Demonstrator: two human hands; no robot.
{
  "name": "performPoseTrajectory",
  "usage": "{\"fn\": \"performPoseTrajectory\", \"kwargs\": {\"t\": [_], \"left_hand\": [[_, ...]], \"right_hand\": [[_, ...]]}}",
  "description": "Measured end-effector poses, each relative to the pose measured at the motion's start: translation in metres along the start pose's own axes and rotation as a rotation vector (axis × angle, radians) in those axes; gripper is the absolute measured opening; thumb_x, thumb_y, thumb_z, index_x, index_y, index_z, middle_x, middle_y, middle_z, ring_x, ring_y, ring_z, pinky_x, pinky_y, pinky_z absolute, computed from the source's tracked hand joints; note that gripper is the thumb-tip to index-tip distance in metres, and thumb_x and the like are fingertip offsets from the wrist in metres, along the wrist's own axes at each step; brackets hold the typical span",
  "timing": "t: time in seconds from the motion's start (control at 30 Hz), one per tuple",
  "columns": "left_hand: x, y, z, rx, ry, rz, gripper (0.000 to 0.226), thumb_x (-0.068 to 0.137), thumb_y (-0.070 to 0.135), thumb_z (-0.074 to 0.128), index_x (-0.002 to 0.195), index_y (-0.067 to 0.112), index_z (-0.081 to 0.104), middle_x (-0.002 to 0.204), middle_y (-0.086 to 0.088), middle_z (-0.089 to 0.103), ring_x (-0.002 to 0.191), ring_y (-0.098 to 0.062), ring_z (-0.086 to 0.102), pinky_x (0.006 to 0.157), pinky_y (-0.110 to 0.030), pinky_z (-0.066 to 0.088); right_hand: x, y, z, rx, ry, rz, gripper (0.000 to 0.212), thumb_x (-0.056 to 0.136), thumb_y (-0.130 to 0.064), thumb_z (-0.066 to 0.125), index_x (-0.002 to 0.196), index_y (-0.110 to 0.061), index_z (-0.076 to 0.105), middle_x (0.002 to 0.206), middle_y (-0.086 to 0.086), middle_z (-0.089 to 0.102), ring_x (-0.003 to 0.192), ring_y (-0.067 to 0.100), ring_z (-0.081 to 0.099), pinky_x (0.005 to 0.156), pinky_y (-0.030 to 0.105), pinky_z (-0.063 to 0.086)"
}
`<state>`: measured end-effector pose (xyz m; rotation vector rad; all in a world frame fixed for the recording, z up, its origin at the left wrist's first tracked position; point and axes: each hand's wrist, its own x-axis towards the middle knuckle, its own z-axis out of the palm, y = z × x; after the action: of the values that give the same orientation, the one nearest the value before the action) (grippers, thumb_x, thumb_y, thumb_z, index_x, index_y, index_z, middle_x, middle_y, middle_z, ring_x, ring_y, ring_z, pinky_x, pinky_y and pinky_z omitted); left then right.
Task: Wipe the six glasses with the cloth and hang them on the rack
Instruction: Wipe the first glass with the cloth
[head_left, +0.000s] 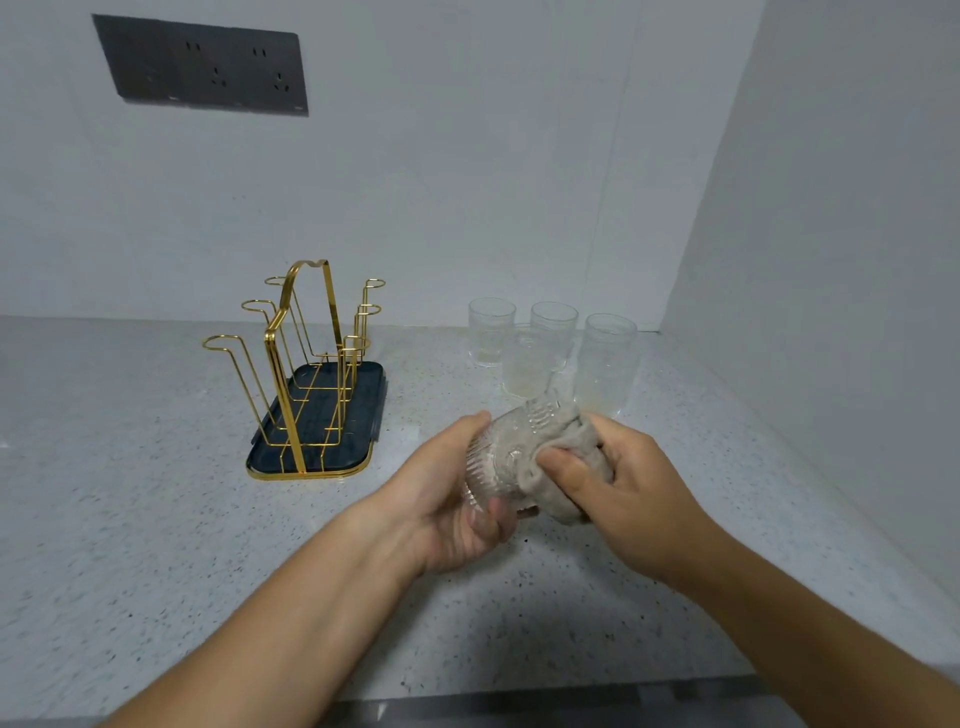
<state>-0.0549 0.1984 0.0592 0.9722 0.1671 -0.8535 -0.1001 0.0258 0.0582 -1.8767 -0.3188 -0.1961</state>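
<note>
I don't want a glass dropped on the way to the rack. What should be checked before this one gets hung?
1. Firm hold on the glass: ok, the left hand has its fingers curled round one end.
2. Cloth clear of the glass: not ok, the right hand holds it wrapped over the other end.
3. Free peg on the rack: ok, nothing hangs on any of them.
4. Path to the rack: ok, only bare counter lies between.
5. Standing glasses out of the way: ok, four stand behind the hands, right of the rack.
6. Glass wiped all over: cannot tell.
</note>
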Motion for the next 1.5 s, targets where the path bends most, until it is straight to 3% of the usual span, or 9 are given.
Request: {"fn": "performPoseTrajectory", "kwargs": {"t": [0.17,0.3,0.43,0.57,0.7,0.9,1.17,1.3,1.5], "left_hand": [[0.006,-0.023,0.000,0.465,0.218,0.604,0.045,0.097,0.063,0.055,0.118,0.023,0.055,0.082,-0.003,0.064,0.052,-0.013,0.057,0.043,-0.028,0.046],[0.016,-0.035,-0.013,0.799,0.376,1.132,0.032,0.090,0.062,0.050,0.107,0.035,0.049,0.089,0.019,0.066,0.074,-0.002,0.062,0.066,-0.022,0.051],[0.009,-0.020,0.004,0.419,0.337,0.713,0.043,0.101,0.061,0.045,0.097,0.019,0.053,0.065,0.004,0.055,0.046,-0.011,0.045,0.041,-0.024,0.034],[-0.001,-0.002,0.003,0.061,0.081,0.057,0.053,0.100,0.062,0.047,0.093,0.013,0.065,0.063,-0.006,0.054,0.031,-0.007,0.037,0.026,-0.009,0.018],[-0.001,-0.011,0.005,0.401,0.124,0.348,0.064,0.096,0.073,0.041,0.099,0.016,0.069,0.072,-0.006,0.061,0.045,-0.014,0.049,0.036,-0.019,0.033],[0.013,-0.025,-0.007,0.765,0.295,0.984,0.041,0.089,0.073,0.044,0.096,0.032,0.049,0.069,0.010,0.052,0.062,-0.012,0.046,0.061,-0.036,0.041],[0.009,-0.014,0.007,0.411,0.227,0.346,0.042,0.104,0.056,0.039,0.095,0.017,0.052,0.059,-0.002,0.048,0.038,-0.012,0.036,0.036,-0.013,0.018],[0.005,-0.007,0.001,0.302,0.058,-0.004,0.053,0.101,0.059,0.038,0.090,0.012,0.060,0.053,-0.007,0.057,0.029,-0.007,0.037,0.027,-0.009,0.019],[0.013,-0.034,0.005,0.628,0.229,0.689,0.044,0.098,0.068,0.048,0.107,0.026,0.056,0.069,-0.006,0.057,0.054,-0.017,0.054,0.048,-0.031,0.043]], "right_hand": [[0.002,-0.002,0.000,0.164,0.073,0.067,0.029,0.097,-0.036,0.058,0.084,-0.012,0.068,0.069,-0.004,0.072,0.064,0.011,0.068,0.061,0.026,0.054],[0.004,-0.004,0.002,0.379,0.042,0.142,0.045,0.096,-0.041,0.052,0.114,-0.005,0.073,0.107,0.013,0.079,0.103,0.027,0.076,0.092,0.038,0.059],[-0.003,-0.007,0.001,0.182,0.033,0.043,0.031,0.092,-0.040,0.057,0.102,-0.014,0.070,0.082,-0.005,0.078,0.075,0.008,0.074,0.063,0.019,0.056],[-0.007,0.000,-0.008,-0.073,-0.065,-0.035,0.018,0.097,-0.029,0.064,0.108,-0.015,0.069,0.099,0.001,0.077,0.092,0.017,0.074,0.079,0.033,0.062],[-0.005,-0.002,-0.012,0.061,-0.046,-0.012,0.017,0.098,-0.030,0.058,0.095,-0.018,0.070,0.081,-0.014,0.076,0.075,0.000,0.070,0.067,0.018,0.054],[-0.003,-0.007,-0.005,0.482,-0.015,0.154,0.037,0.095,-0.035,0.050,0.094,-0.011,0.078,0.087,0.008,0.080,0.081,0.016,0.077,0.070,0.022,0.058],[-0.013,-0.008,-0.012,-0.020,-0.100,0.012,0.030,0.095,-0.049,0.056,0.073,-0.038,0.074,0.064,-0.007,0.068,0.058,0.008,0.062,0.056,0.025,0.051],[-0.018,-0.005,-0.014,-0.170,-0.138,-0.006,0.015,0.097,-0.033,0.064,0.092,-0.027,0.077,0.087,-0.004,0.078,0.077,0.013,0.073,0.068,0.030,0.061],[-0.010,-0.010,-0.008,0.222,0.085,0.221,0.046,0.099,-0.044,0.054,0.085,-0.007,0.076,0.077,0.016,0.076,0.071,0.025,0.073,0.066,0.035,0.055]]}}
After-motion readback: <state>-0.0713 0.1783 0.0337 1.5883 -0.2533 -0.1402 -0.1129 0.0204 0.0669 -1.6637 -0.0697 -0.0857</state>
